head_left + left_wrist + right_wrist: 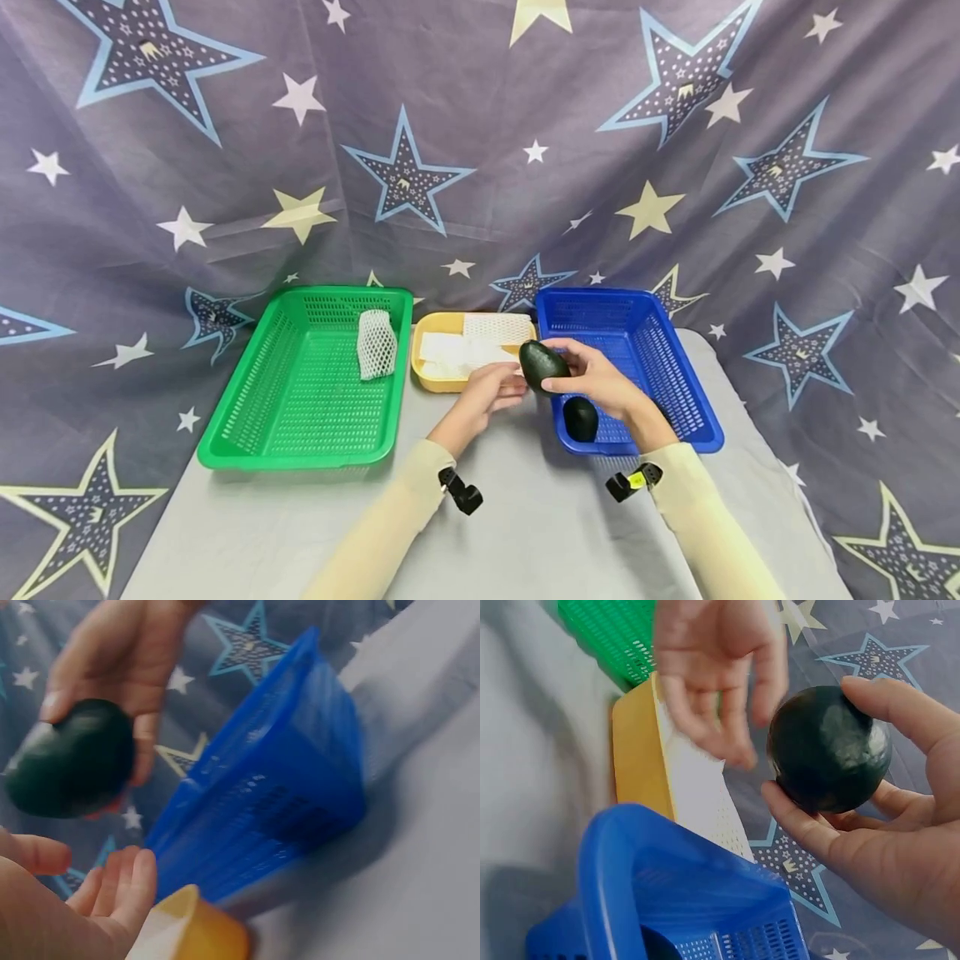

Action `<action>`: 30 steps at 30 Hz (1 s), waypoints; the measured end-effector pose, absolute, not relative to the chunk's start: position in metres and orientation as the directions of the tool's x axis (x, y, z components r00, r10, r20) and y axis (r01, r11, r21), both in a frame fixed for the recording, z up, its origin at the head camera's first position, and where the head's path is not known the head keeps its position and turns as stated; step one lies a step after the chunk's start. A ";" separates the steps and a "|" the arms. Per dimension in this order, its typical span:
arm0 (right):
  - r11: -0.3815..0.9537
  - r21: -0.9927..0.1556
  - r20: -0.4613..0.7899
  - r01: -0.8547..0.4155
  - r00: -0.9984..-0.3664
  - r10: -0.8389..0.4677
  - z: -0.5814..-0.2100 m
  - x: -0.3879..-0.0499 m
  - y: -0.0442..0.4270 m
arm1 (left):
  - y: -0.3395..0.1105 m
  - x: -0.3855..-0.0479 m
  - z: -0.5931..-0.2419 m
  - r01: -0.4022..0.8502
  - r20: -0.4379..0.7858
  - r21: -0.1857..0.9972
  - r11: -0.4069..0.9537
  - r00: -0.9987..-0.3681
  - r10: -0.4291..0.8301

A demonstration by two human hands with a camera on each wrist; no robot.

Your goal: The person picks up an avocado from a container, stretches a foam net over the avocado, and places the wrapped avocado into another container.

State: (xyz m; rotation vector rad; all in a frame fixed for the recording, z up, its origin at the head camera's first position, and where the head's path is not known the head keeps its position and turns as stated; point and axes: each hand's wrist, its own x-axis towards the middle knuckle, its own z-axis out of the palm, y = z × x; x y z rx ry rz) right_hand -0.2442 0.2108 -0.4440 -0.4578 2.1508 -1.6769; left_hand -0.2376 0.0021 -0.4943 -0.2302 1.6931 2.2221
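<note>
Avocado (pixel 542 367) above table (pixel 532 525), starry curtain (pixel 472 92)

Net (pixel 377 345) in L basket (pixel 300 462), tray (pixel 441 385) btwn, avocado (pixel 581 419) in R basket (pixel 665 362)

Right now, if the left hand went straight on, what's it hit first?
Likely the dark avocado held in the right hand, just ahead of the left hand in the head view. Depth is unclear; it could pass underneath.

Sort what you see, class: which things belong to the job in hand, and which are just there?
Probably the job:
dark green fruit, held in the right hand
second dark fruit
blue basket around it
yellow tray
green basket holding white netting

Probably just there:
starry backdrop
pale table
</note>
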 end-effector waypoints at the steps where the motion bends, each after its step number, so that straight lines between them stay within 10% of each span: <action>1: 0.240 -0.970 -0.095 -0.025 -0.875 -0.475 -0.444 -0.244 0.209 | -0.002 -0.238 -0.490 -0.349 -0.315 0.904 -0.247 -0.934 0.167; 22: 0.293 -0.949 -0.090 -0.114 -0.794 -0.601 -0.456 -0.239 0.171 | -0.048 -0.225 -0.476 -0.292 -0.258 0.948 -0.131 -0.939 0.227; 30: 0.264 -0.964 -0.117 -0.019 -0.863 -0.491 -0.459 -0.233 0.159 | -0.058 -0.220 -0.487 -0.344 -0.301 0.902 -0.262 -0.935 0.190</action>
